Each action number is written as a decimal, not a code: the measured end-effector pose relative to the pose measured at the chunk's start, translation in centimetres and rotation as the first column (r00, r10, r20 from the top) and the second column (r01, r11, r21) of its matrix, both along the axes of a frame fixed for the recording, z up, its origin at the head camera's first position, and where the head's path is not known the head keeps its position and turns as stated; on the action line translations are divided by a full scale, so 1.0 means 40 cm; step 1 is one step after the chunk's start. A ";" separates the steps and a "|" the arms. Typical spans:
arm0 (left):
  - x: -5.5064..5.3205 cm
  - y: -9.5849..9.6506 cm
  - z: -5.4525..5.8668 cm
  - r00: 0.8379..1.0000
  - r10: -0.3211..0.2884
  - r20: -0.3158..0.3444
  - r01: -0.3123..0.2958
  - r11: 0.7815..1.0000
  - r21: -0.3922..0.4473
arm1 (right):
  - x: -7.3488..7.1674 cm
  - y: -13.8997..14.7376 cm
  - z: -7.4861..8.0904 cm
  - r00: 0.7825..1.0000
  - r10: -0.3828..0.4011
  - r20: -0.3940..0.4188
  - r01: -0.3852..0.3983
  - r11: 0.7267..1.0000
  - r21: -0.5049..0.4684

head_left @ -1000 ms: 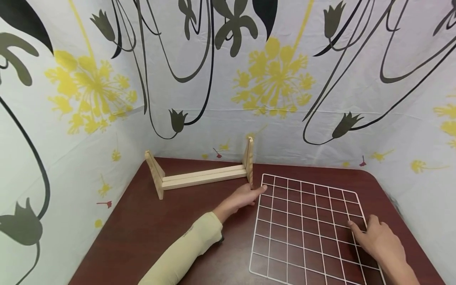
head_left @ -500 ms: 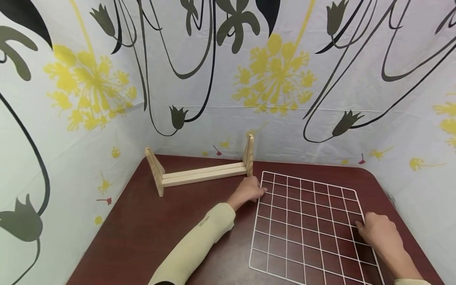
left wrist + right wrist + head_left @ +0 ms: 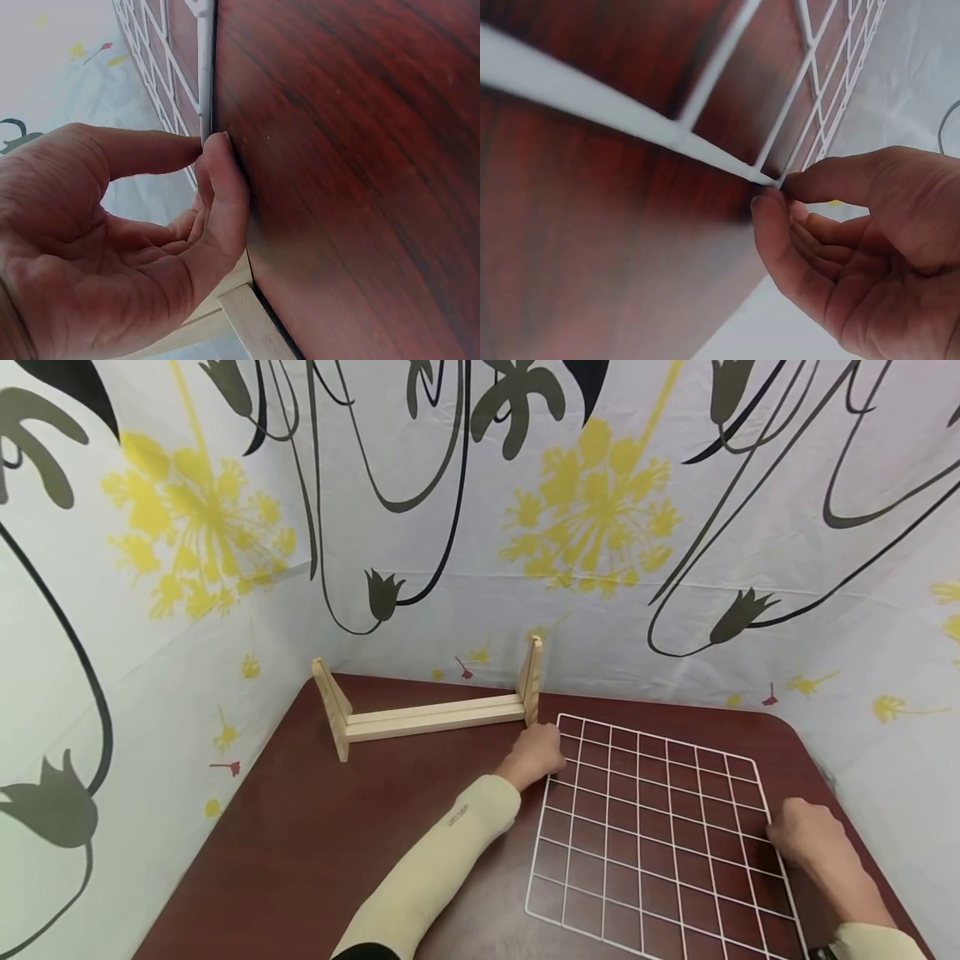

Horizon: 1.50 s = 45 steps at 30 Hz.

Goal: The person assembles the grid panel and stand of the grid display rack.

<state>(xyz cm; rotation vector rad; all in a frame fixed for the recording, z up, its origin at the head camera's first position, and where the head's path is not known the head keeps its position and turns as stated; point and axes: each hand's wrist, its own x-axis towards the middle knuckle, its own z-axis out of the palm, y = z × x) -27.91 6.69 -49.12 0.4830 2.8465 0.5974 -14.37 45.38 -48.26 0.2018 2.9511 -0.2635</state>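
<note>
A white wire grid panel (image 3: pixel 651 833) lies over the right part of the dark red table. My left hand (image 3: pixel 534 755) pinches its left edge wire near the far corner; in the left wrist view the thumb and curled fingers of that hand (image 3: pixel 135 240) meet at the wire. On the opposite side my right hand (image 3: pixel 810 835) pinches the right edge wire. The right wrist view shows thumb and fingertips of the hand (image 3: pixel 855 255) closed at the white rim (image 3: pixel 615 112). Just beyond my left hand stands a light wooden stand (image 3: pixel 435 720), two uprights joined by a crossbar.
The wooden table (image 3: pixel 360 835) has a rounded far right corner. A pale fabric backdrop (image 3: pixel 450 560) with yellow and dark floral prints rises behind it and along both sides. The stand's right upright (image 3: pixel 532 681) is close to the panel's far left corner.
Both hands have settled from loose fingers beside the panel into pinching its side wires. The left hand slid slightly toward the far corner. The view has tilted down and shifted a little.
</note>
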 end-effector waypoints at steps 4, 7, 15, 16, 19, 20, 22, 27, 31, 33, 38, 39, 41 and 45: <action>-0.009 0.002 -0.001 0.999 -0.017 -0.043 0.015 0.999 -0.045 | -0.016 0.001 0.003 0.998 -0.016 0.053 0.017 1.000 -0.015; -0.014 0.004 -0.010 0.995 -0.040 -0.088 0.033 0.996 -0.088 | -0.021 0.000 -0.002 0.994 -0.054 0.099 0.057 0.998 -0.024; 0.002 0.027 -0.021 0.986 -0.076 -0.152 0.038 0.971 -0.235 | 0.006 0.015 -0.022 0.991 -0.114 0.074 0.115 0.993 -0.018; 0.004 0.029 -0.021 0.984 -0.074 -0.163 0.033 0.970 -0.243 | 0.008 0.018 -0.020 0.991 -0.117 0.073 0.119 0.992 -0.029; 0.004 0.027 -0.021 0.981 -0.062 -0.183 0.020 0.975 -0.223 | 0.009 0.025 -0.011 0.990 -0.119 0.075 0.125 0.989 -0.075; 0.002 0.023 -0.022 0.980 -0.059 -0.190 0.018 0.977 -0.212 | 0.008 0.026 -0.008 0.990 -0.119 0.077 0.126 0.987 -0.098; -0.002 0.014 -0.029 0.976 -0.056 -0.212 0.015 0.982 -0.189 | 0.005 0.026 -0.005 0.989 -0.121 0.086 0.133 0.980 -0.149; -0.014 -0.008 -0.038 0.968 -0.002 -0.250 -0.010 0.999 -0.045 | 0.006 0.023 -0.006 0.986 -0.136 0.101 0.160 0.943 -0.292; -0.019 -0.028 -0.023 0.977 0.060 -0.206 -0.033 0.991 0.131 | 0.012 0.025 -0.012 0.984 -0.164 0.076 0.180 0.888 -0.422; -0.019 -0.036 -0.005 0.986 0.068 -0.153 -0.035 0.976 0.213 | 0.019 0.030 -0.012 0.982 -0.184 0.030 0.176 0.865 -0.471; -0.012 -0.063 0.043 0.993 0.021 0.119 -0.084 0.827 0.556 | 0.035 0.033 0.009 0.973 -0.212 -0.090 0.116 0.788 -0.605; -0.010 -0.070 0.051 0.985 0.000 0.175 -0.111 0.771 0.627 | 0.038 0.033 0.017 0.973 -0.206 -0.105 0.092 0.762 -0.641; -0.009 -0.083 0.069 0.965 -0.054 0.257 -0.158 0.661 0.733 | 0.045 0.029 0.034 0.972 -0.199 -0.128 0.045 0.685 -0.727; 0.000 -0.115 0.111 0.925 -0.176 0.338 -0.213 0.496 0.842 | 0.059 0.016 0.068 0.962 -0.198 -0.189 -0.032 0.602 -0.798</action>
